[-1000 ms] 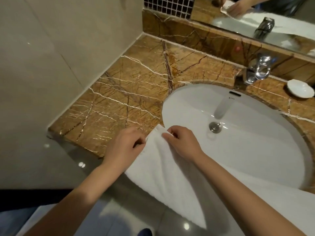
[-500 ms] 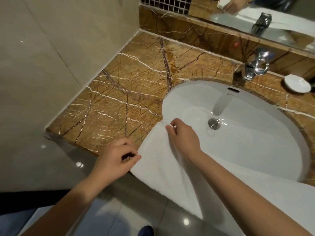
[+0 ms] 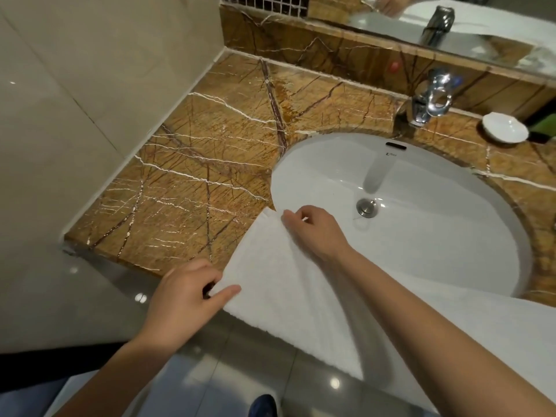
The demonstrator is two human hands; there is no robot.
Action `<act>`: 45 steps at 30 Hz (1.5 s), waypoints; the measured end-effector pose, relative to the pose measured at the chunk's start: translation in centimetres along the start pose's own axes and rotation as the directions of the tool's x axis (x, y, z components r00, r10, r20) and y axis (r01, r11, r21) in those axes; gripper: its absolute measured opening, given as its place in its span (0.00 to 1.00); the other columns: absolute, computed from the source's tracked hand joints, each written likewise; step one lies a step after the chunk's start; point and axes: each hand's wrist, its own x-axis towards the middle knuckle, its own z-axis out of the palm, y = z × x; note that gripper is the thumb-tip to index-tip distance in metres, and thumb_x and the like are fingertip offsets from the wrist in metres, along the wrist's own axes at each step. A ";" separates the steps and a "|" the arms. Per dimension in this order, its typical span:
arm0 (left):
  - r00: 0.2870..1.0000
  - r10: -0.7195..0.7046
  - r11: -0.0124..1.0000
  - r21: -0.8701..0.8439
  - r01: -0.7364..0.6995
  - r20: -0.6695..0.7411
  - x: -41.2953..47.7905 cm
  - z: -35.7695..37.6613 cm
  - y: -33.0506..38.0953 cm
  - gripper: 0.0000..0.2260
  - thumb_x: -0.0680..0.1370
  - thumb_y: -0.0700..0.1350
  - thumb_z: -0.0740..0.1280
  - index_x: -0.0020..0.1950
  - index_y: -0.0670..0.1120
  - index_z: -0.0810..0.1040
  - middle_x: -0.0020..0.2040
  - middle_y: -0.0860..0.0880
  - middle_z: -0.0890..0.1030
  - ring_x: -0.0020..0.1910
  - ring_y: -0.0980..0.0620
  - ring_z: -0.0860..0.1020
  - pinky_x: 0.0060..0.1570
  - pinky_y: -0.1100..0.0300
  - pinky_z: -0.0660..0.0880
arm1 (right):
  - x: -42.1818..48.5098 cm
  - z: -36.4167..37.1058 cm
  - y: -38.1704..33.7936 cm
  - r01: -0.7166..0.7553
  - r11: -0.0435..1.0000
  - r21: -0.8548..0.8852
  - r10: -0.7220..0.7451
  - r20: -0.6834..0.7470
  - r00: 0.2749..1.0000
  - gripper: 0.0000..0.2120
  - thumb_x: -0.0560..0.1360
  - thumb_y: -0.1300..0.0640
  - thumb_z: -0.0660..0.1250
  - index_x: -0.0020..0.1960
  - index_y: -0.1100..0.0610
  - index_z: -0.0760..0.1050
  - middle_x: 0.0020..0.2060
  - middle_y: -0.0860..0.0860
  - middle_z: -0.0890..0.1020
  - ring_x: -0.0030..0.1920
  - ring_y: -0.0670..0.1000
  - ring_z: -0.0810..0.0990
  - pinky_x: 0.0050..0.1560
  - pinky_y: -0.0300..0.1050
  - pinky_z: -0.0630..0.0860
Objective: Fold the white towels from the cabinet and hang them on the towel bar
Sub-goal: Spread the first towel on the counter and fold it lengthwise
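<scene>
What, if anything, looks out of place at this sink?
Only placement: the white towel lies partly over the sink and overhangs the front edge of the counter, left hand and right hand pinching its end. Nothing looks spilled or broken.

Bathroom corner: brown marble counter [image 3: 192, 164], white sink [image 3: 421, 242].
The oval sink sits in the counter, a chrome tap [image 3: 433, 97] behind it and a small white dish [image 3: 505, 127] near the tap. A mirror [image 3: 496, 28] runs above the marble ledge, beside mosaic tiles [image 3: 261, 4]. The left wall [image 3: 75, 85] is beige tile; the glossy floor [image 3: 90, 296] reflects light spots.
</scene>
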 end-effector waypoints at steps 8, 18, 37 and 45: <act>0.993 -0.107 0.984 -0.149 0.100 -0.045 -0.4 0.2 0.4 0.09 0.71 0.47 0.73 0.34 0.55 0.76 0.33 0.56 0.76 0.32 0.57 0.73 0.29 0.65 0.65 | -3.0 -7.8 5.7 -0.171 0.980 0.105 0.091 0.525 0.846 0.17 0.75 0.57 0.67 0.33 0.64 0.66 0.28 0.56 0.65 0.30 0.53 0.62 0.30 0.43 0.59; 0.990 -0.140 0.984 -0.114 0.138 -0.014 -0.6 -0.1 0.0 0.04 0.76 0.49 0.66 0.41 0.55 0.76 0.31 0.51 0.76 0.29 0.54 0.74 0.30 0.50 0.72 | -4.7 -8.0 7.9 0.094 0.952 -0.290 -0.074 0.080 0.994 0.08 0.78 0.47 0.62 0.41 0.48 0.69 0.25 0.42 0.73 0.29 0.43 0.71 0.33 0.44 0.67; 0.943 0.198 0.878 0.379 -0.291 0.266 4.2 6.5 9.0 0.25 0.80 0.60 0.44 0.77 0.57 0.54 0.78 0.52 0.52 0.77 0.53 0.48 0.75 0.53 0.44 | -5.5 -9.4 8.7 0.115 0.993 -0.007 -0.108 0.294 0.950 0.08 0.76 0.51 0.68 0.40 0.54 0.76 0.29 0.41 0.73 0.30 0.40 0.69 0.35 0.33 0.66; 0.955 0.165 0.895 0.369 -0.250 0.246 4.0 6.5 6.8 0.26 0.79 0.62 0.40 0.77 0.59 0.47 0.78 0.55 0.46 0.77 0.55 0.44 0.75 0.51 0.43 | -7.0 -10.9 9.8 0.281 0.910 -0.303 -0.274 0.065 0.959 0.09 0.78 0.46 0.62 0.41 0.46 0.67 0.28 0.39 0.73 0.30 0.42 0.71 0.31 0.42 0.65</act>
